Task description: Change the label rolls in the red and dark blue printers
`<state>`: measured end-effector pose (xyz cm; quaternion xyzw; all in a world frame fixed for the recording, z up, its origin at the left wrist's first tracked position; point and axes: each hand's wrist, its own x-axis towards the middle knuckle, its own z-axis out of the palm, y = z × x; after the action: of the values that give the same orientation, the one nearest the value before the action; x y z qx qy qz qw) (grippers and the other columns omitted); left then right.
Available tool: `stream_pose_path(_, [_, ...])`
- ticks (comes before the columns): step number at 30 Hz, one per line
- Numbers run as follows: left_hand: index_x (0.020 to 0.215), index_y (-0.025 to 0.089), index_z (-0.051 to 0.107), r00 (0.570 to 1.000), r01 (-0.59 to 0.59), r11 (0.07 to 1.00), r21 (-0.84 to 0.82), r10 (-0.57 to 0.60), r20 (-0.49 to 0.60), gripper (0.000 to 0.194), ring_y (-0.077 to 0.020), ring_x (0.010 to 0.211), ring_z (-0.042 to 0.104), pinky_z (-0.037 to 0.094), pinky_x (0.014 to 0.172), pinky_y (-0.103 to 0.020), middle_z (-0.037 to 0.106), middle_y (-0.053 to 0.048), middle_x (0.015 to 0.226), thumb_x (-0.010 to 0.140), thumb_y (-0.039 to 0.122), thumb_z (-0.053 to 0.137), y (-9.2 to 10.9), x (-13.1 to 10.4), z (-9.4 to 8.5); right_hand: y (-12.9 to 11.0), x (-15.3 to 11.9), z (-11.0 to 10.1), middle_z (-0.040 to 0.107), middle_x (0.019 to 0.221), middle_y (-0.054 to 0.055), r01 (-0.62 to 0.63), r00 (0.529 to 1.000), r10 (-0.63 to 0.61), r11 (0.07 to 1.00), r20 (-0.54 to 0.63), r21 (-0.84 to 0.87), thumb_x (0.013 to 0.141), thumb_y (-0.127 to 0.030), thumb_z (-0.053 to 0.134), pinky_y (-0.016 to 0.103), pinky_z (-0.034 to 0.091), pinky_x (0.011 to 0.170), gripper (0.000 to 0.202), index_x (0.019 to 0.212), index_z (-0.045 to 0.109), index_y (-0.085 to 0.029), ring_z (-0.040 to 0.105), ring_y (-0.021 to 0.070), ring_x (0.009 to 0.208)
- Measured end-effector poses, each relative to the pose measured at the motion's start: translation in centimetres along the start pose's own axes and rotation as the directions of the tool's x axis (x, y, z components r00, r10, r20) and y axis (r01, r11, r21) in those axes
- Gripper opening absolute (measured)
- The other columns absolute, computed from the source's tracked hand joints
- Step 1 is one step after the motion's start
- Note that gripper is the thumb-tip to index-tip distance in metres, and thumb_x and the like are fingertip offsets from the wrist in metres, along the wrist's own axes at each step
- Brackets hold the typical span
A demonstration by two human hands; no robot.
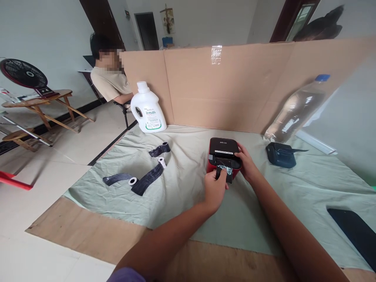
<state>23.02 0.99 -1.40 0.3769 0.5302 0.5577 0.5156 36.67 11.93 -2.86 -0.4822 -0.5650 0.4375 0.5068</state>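
A red-and-black receipt printer (224, 148) stands on the pale green cloth in front of me. From its front slot hangs a strip of blackened paper (230, 176). My left hand (216, 188) is closed on this strip, thumb on top, just below the slot. With my right hand (246, 162) I grip the printer's right side, the thumb near its top edge. Left of the printer lie several small paper rolls with dark, unrolled tails, among them a roll (133, 181), a roll with a wide strip (149, 178) and a mostly dark roll (160, 149).
A white detergent jug (149, 111) and a clear bottle with a blue cap (296, 109) stand before a cardboard wall (217, 90). A small black device (281, 154) sits right, and a dark flat slab (352, 231) lies nearer. A seated person (108, 80) is beyond the left edge.
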Motion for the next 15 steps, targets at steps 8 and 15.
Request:
stream_pose_path(8, [0.050,0.019,0.040,0.959,-0.267,0.964,-0.013,0.265,-0.100,0.044,-0.0105,0.055,0.037,0.032,0.056,-0.024,0.037,0.003,0.053,0.088,0.038,0.052,0.7,1.7,-2.0,0.1,-0.9,1.4,0.050,0.151,0.005,0.026,0.999,-0.021,0.987,-0.030,0.159,0.079,-0.035,0.049,0.040,0.047,0.107,0.065,0.143,0.042,-0.026,0.050,0.0249,0.136])
stream_pose_path(15, [0.055,0.020,0.035,0.998,-0.063,0.996,0.058,0.062,0.024,0.038,-0.0080,0.053,0.028,0.023,0.051,-0.022,0.031,0.006,0.054,0.077,0.036,0.061,1.8,8.6,-4.6,1.4,-1.6,2.3,0.053,0.148,0.002,0.057,0.993,-0.022,0.947,-0.113,0.317,0.085,-0.044,0.052,0.044,0.042,0.113,0.056,0.139,0.050,-0.029,0.048,0.0246,0.138])
